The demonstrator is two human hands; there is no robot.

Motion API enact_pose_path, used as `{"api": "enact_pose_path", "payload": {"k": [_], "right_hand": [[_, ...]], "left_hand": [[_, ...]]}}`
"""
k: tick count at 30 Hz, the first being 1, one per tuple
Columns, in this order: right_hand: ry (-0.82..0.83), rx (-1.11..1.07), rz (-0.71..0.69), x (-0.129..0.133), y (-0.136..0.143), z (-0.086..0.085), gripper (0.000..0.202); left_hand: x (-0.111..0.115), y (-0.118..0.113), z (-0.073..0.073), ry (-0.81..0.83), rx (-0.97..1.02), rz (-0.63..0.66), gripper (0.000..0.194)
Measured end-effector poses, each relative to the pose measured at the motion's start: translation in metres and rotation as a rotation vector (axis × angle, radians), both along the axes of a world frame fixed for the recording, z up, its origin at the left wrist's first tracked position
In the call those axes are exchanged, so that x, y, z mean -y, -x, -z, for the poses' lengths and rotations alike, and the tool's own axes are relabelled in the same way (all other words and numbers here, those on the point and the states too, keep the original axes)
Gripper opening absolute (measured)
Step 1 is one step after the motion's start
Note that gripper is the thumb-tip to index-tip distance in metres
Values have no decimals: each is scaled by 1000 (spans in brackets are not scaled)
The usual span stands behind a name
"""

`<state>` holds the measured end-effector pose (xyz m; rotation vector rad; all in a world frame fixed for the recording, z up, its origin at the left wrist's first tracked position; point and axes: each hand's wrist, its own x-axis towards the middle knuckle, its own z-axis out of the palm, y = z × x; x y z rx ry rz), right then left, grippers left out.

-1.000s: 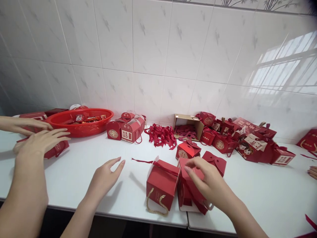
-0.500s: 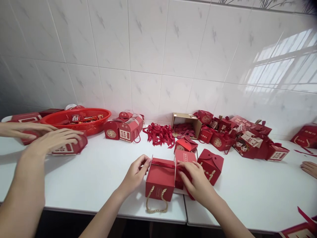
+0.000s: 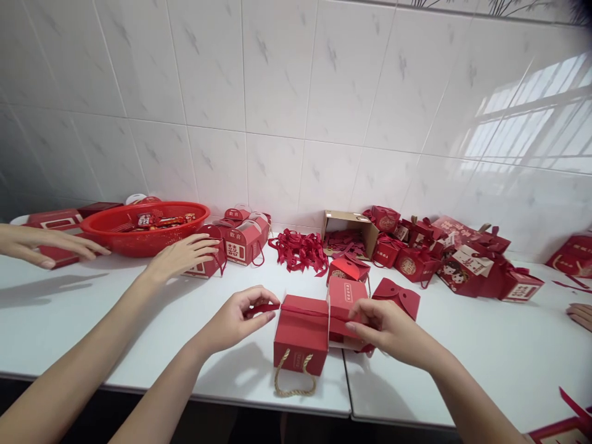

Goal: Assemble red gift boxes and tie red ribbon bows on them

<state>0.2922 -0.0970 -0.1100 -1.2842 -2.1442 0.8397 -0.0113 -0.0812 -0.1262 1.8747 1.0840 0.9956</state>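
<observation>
A red gift box (image 3: 303,336) stands at the table's front edge, its gold rope handle (image 3: 296,392) hanging toward me. Across its top runs a dark red ribbon (image 3: 305,310). My left hand (image 3: 238,316), to the left of the box, pinches one end of that ribbon. On the other side my right hand (image 3: 388,327) is closed at thumb and finger around the ribbon's other end. Another red box (image 3: 348,293) sits right behind and beside the first. My right hand partly covers it and a red box with a scalloped flap (image 3: 395,295).
A co-worker's hand (image 3: 185,254) rests on a red box (image 3: 203,266) at left; their other hand (image 3: 55,243) is near a red basket (image 3: 143,240) of sweets. Behind lie a ribbon pile (image 3: 300,251), a cardboard box (image 3: 349,231) and several red boxes (image 3: 416,262). Another person's hand (image 3: 581,317) shows at right.
My hands have moved apart, left hand leftward and right hand rightward, drawing the ribbon out. The co-worker's hand has shifted a box rightward, next to the group of boxes.
</observation>
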Motion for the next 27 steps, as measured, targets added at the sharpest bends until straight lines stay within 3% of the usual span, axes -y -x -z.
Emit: {"api": "enact_pose_path", "payload": {"k": [6, 10, 15, 19, 27], "right_hand": [[-62, 201, -25, -5, -20, -36, 37], [-122, 250, 8, -9, -27, -43, 35], [-243, 222, 15, -14, -15, -26, 23], [-363, 153, 37, -16, -4, -4, 22], [-549, 63, 100, -13, 8, 35, 16]], "left_hand": [[-3, -8, -3, -34, -85, -115, 22], [-5, -11, -2, 0, -52, -110, 29], [-8, -15, 1, 86, -39, -259, 42], [-13, -11, 9, 114, -82, -300, 45], [-12, -4, 30, 67, -131, -345, 34]]}}
